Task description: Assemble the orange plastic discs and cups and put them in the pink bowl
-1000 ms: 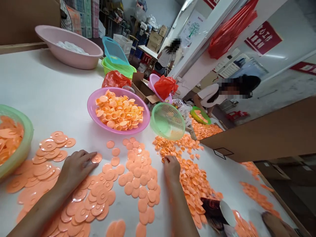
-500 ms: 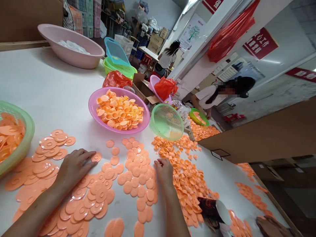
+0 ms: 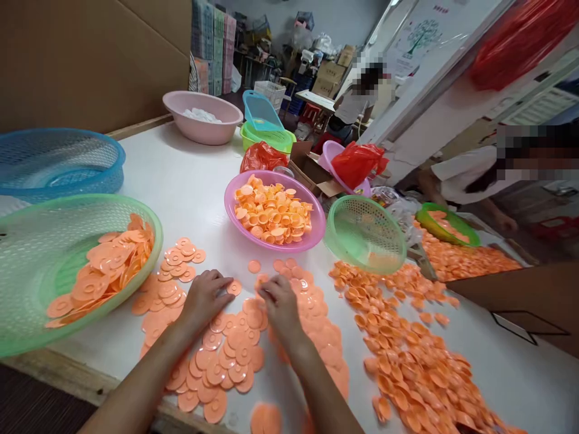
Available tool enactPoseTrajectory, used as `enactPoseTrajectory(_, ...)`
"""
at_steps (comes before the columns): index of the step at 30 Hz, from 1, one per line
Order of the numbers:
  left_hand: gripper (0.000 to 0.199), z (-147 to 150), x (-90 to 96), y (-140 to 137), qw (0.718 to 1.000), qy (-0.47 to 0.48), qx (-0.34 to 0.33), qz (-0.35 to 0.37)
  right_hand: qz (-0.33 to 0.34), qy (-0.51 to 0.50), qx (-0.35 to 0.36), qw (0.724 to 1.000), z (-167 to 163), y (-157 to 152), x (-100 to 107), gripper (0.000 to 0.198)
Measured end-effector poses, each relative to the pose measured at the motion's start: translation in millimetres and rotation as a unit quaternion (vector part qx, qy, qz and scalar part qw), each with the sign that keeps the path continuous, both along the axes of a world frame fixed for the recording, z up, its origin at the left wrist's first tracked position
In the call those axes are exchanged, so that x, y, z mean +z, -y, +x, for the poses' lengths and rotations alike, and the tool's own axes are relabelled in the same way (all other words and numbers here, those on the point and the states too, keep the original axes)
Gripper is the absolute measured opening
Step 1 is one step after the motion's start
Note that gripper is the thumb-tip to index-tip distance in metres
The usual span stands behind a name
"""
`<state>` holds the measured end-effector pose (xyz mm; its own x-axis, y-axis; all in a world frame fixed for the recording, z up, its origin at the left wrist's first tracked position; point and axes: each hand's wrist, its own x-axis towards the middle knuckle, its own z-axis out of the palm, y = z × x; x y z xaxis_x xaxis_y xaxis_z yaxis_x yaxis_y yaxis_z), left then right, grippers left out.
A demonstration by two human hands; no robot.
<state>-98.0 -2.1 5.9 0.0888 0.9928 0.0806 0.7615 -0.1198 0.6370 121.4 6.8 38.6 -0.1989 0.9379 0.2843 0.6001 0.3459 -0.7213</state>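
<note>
at far left, a green basket (image 3: pixel 45 241), partly filled with ringed discs (image 3: pixel 117 259). next, more of them loose on the tabletop (image 3: pixel 145 160), with the left hand (image 3: pixel 205 298) unclenched, fingertips at the edge of one disc (image 3: pixel 234 287). beyond, a purple bowl (image 3: pixel 283 246), heaped with cup-like pieces (image 3: pixel 271 211), apparently done. then the right hand (image 3: pixel 283 307), fingertips drawn together over small discs (image 3: pixel 328 337), any grip impossible to tell. at right, a long heap of loose cups (image 3: pixel 407 367), so seemingly much left.

Bare forearms (image 3: pixel 151 367) reach forward, converging; the left hand (image 3: pixel 203 295) is palm down, thumb and forefinger parted, the right hand (image 3: pixel 280 304) close by, fingers bent
</note>
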Motion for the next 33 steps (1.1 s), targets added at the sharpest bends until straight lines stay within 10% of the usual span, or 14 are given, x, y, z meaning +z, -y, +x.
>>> enactPoseTrajectory(5,0.024,3,-2.5,2,1.000,0.008,0.002,0.010,0.066,0.128,0.072,0.987,-59,-5,-23,0.021)
enactPoseTrajectory(23,0.016,13,7.1,-16,0.988,0.108,0.083,-0.074,0.222,0.251,0.076,0.939,-67,2,-42,0.033)
enactPoseTrajectory(33,0.021,15,39.3,-3,0.966,0.235,0.060,-0.093,0.170,0.091,0.034,0.981,-38,28,-13,0.022)
